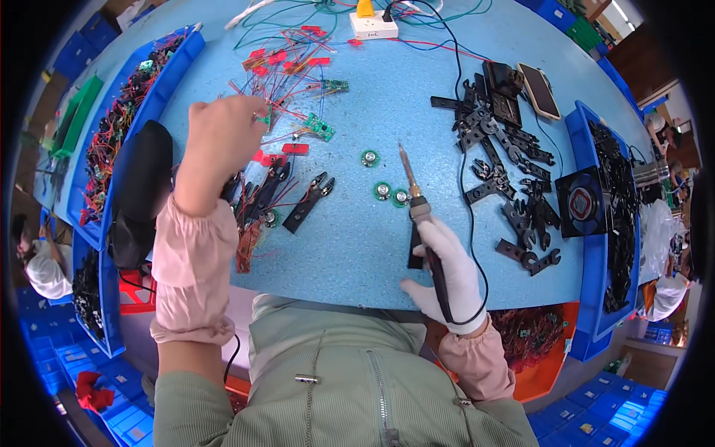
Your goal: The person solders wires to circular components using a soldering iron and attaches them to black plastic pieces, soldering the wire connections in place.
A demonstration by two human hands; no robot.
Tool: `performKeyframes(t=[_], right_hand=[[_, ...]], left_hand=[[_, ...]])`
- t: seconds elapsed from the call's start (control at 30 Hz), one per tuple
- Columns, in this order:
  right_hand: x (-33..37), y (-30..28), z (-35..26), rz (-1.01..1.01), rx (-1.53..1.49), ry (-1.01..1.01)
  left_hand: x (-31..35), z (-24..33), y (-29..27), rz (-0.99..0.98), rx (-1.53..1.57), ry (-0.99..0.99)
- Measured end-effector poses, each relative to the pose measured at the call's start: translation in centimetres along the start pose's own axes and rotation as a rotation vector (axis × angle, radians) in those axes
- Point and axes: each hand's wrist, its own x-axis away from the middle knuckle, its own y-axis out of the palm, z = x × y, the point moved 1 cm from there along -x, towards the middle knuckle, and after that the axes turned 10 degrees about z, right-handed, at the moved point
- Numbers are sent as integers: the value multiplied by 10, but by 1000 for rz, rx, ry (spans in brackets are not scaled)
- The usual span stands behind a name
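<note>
My bare left hand (223,134) reaches over a spread of small green circuit boards with thin wires and red tabs. Its fingers curl closed beside a green board (266,119), and their tips are hidden. My right hand (453,264), in a white glove, is wrapped round a soldering iron (415,195), tip pointing away from me. Small round green-rimmed parts (382,191) lie left of the iron. Another circuit board (320,127) sits right of my left hand. Black plastic housings (302,210) with wires lie in front of that hand.
Black plastic parts (514,149) are heaped at the right, near a phone (538,91). A black fan-like box (582,205) stands by a blue bin (592,290). A long blue tray (153,97) of wired parts lines the left. A white power strip (374,27) is at the back.
</note>
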Motion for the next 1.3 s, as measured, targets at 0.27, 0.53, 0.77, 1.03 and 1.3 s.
performKeyframes(t=[0.27,0.53,0.77,1.03,1.3], right_hand=[[-37,10,18,192,15,-117],[-44,16,35,342,-24,-200],[-44,14,35,399,-15,-199],[-40,8,29,337,46,-161],[-42,13,29,321,94,-227]], left_hand=[[-55,56,33,-164,8,162],[-69,23,76,100,-28,471],[-126,-3,-47,224,675,-309],[49,62,9,165,587,-128],[107,102,-6,283,456,-104]])
